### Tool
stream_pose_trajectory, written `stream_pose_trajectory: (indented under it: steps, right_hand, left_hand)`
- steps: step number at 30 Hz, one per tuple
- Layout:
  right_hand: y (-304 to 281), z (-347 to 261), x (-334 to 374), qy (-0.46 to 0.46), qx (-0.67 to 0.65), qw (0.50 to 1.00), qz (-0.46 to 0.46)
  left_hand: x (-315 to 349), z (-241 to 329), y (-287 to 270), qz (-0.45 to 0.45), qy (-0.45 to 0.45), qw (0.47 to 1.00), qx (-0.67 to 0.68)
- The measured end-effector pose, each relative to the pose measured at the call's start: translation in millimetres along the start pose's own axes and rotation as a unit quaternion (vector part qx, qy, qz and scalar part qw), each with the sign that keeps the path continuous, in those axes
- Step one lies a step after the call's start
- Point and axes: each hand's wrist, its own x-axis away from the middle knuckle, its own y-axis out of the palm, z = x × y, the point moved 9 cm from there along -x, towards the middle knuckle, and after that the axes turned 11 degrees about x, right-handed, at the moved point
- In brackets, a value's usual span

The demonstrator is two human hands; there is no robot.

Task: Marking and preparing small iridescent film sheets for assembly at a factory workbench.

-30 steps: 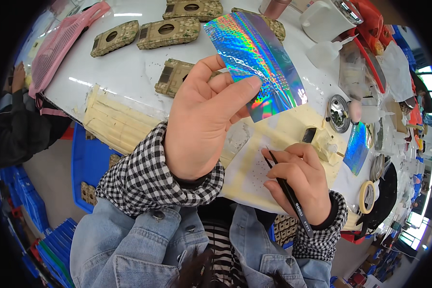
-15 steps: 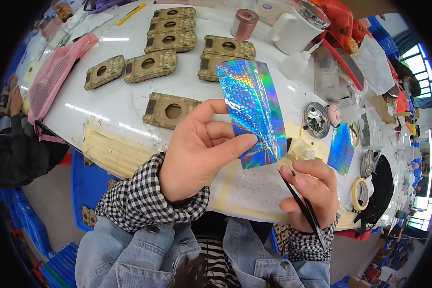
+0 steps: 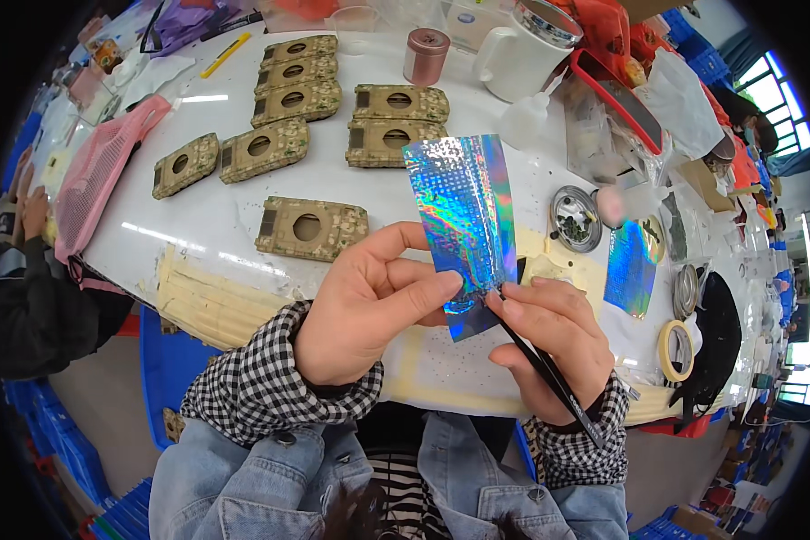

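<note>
Between the thumb and fingers of my left hand (image 3: 360, 301) is a shiny blue holographic sticker sheet (image 3: 463, 216), held upright above the table. My right hand (image 3: 558, 346) grips black tweezers (image 3: 553, 382), whose tips reach the sheet's lower right edge; whether they pinch anything there is too small to tell. Beyond my left hand lies a camouflage-painted model tank hull (image 3: 310, 227) with a round hole in its top. Several more such hulls (image 3: 263, 153) stand farther back, some in rows. A second holographic sheet (image 3: 630, 270) rests on the table to the right.
To the right are a round metal tin (image 3: 575, 219) with small dark bits, a masking tape roll (image 3: 675, 351) and a black pouch (image 3: 713, 333). A pink can (image 3: 426, 56), white mug (image 3: 517, 58) and red-cased phone (image 3: 616, 101) stand behind. A pink mesh bag (image 3: 108, 175) lies left.
My right hand has moved up and left, bringing the tweezer tips to the sheet's lower edge. The sheet has shifted slightly down and left. The whole view has also shifted a little.
</note>
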Motion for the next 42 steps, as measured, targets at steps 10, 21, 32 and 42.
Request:
stream_pose_trajectory:
  steps: [10,21,32,42]
  right_hand:
    - [-1.2,-0.3,0.2,-0.002,0.006,1.000,0.007]
    - [2.8,2.4,4.8,0.011,0.003,1.000,-0.008]
    - [1.7,-2.5,-0.6,-0.017,0.017,1.000,0.017]
    - [1.3,-5.0,3.2,-0.033,0.040,0.998,0.043]
  left_hand:
    - [0.6,0.4,-1.5,0.012,0.006,1.000,-0.028]
    - [1.0,0.8,-2.2,0.028,0.015,0.998,-0.052]
    - [1.2,1.0,-2.5,0.028,0.026,0.997,-0.065]
    - [1.3,0.1,-4.2,0.036,0.024,0.997,-0.068]
